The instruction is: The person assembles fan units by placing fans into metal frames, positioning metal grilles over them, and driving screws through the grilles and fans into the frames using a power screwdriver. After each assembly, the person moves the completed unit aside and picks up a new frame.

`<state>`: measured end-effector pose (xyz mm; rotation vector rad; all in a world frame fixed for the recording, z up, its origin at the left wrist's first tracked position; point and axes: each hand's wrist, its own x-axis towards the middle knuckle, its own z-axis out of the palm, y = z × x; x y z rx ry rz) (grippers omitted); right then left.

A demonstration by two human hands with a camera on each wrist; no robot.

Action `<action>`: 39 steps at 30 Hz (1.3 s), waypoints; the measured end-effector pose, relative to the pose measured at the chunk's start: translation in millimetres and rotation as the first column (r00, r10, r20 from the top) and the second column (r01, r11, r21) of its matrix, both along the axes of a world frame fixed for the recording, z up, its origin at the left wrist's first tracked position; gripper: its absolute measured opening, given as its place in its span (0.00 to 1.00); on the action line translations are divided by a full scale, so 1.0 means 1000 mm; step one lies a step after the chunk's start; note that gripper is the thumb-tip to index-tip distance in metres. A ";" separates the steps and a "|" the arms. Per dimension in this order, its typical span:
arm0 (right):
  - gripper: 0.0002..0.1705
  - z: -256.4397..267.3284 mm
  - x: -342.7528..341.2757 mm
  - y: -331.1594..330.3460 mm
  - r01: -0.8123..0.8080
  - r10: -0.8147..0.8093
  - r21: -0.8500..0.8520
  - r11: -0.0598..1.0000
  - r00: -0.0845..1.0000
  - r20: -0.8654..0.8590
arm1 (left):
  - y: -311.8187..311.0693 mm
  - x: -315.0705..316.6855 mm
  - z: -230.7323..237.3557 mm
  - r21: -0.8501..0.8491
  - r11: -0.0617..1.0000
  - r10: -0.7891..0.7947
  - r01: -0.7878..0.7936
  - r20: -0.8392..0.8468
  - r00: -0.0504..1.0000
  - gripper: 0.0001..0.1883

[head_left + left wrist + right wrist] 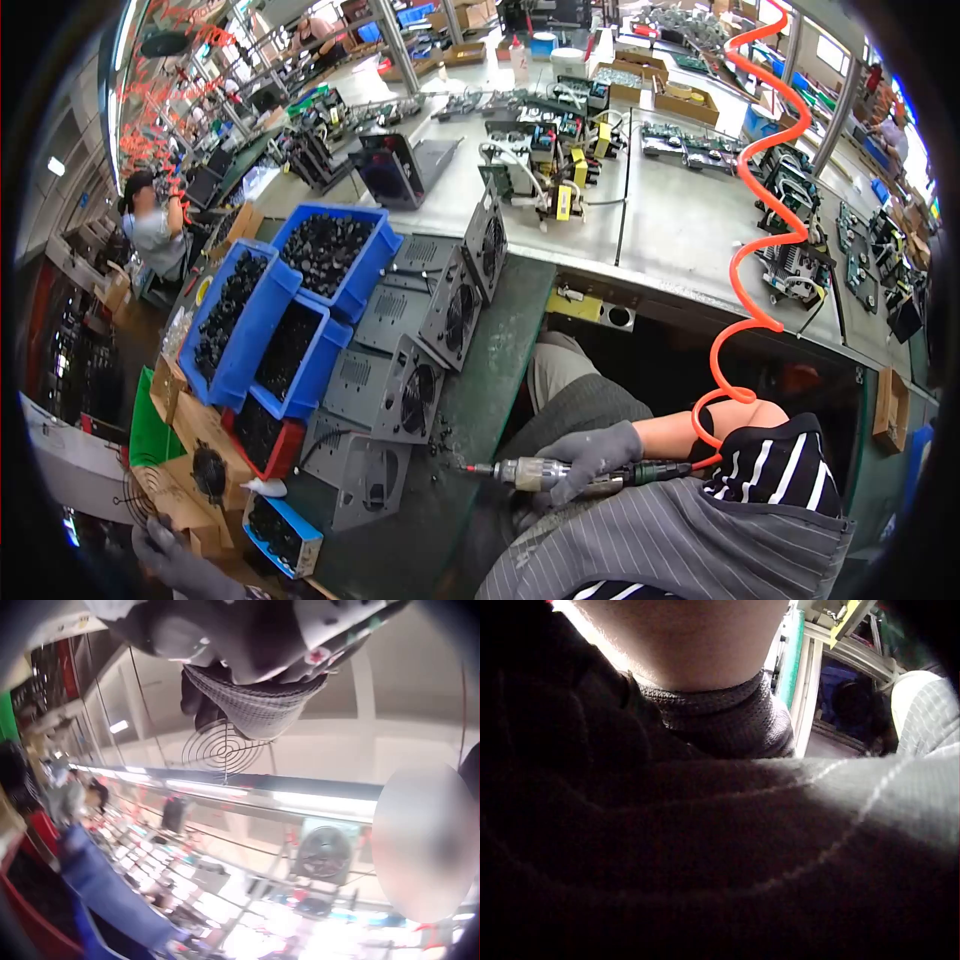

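In the head view my gloved right hand (595, 455) grips a pneumatic screwdriver (520, 472), its red-tipped bit pointing left over the dark green bench. A coiled orange air hose (745, 260) runs from its back end. At the lower left my gloved left hand (170, 560) holds a round wire fan guard (132, 488); the left wrist view shows the guard's rings (223, 752) below the glove (262, 709). Between the hands stands a row of grey metal cases (365, 385) with black fans. Clothing fills most of the right wrist view, where only the glove's cuff (727, 720) shows.
Blue bins (345, 255) of small black parts sit left of the cases, beside a red bin (262, 440) and a small blue box (280, 535). Cardboard (190, 440) lies farther left. Circuit assemblies (550, 150) stand on the bench beyond. Another person (155, 230) is at far left.
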<state>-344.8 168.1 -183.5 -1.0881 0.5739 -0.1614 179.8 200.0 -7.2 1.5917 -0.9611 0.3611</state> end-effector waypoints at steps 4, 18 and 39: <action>0.34 0.020 0.000 -0.003 0.016 -0.017 0.069 0.997 1.000 0.023 | 0.063 -0.131 -0.003 0.240 0.905 -0.309 0.350 -0.195 0.931 0.19; 0.43 0.086 0.011 -0.013 -0.023 0.025 0.106 0.994 0.999 -0.020 | 0.038 -0.235 -0.098 0.516 0.742 -0.398 0.427 -0.173 0.901 0.08; 0.50 0.085 0.032 -0.033 0.045 -0.044 0.073 0.996 0.999 -0.026 | 0.032 -0.228 -0.093 0.588 0.703 -0.568 0.400 0.127 0.813 0.16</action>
